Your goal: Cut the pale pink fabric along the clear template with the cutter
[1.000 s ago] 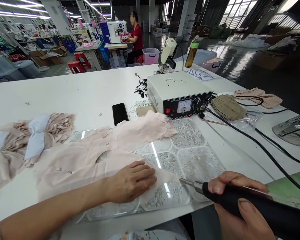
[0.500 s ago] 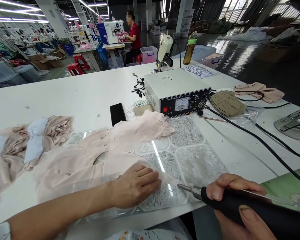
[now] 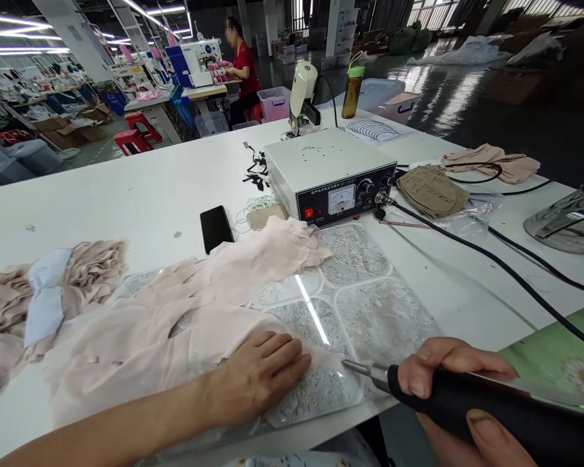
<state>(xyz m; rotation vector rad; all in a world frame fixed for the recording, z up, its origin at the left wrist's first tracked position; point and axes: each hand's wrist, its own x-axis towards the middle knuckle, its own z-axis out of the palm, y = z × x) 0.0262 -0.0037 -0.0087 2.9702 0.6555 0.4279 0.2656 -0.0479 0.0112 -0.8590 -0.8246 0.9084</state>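
Note:
My left hand (image 3: 260, 373) lies palm down with its fingers stretched over thin pale pink fabric (image 3: 224, 324). The fabric spreads across a clear, grey-patterned mat (image 3: 384, 311). In my right hand (image 3: 448, 370) is a black-handled ultrasonic welding handpiece (image 3: 486, 402), fingers wrapped round its grip. Its metal tip touches or hovers just over the narrow right-hand end of the fabric; I cannot tell which. A black cable (image 3: 496, 259) leads from the grey ultrasonic generator box (image 3: 331, 175) behind the mat.
A phone (image 3: 216, 228) lies beyond the fabric. Tied bundles of beige cloth (image 3: 92, 272) sit at left. On the right are brown card pieces (image 3: 433, 189) and a glass jar (image 3: 567, 217). A bottle (image 3: 352, 94) stands at the back; farther off, a person (image 3: 243, 68) sits sewing.
The camera view has turned slightly, so the table's things appear shifted left. Both hands, the fabric and the handpiece keep nearly the same places relative to each other.

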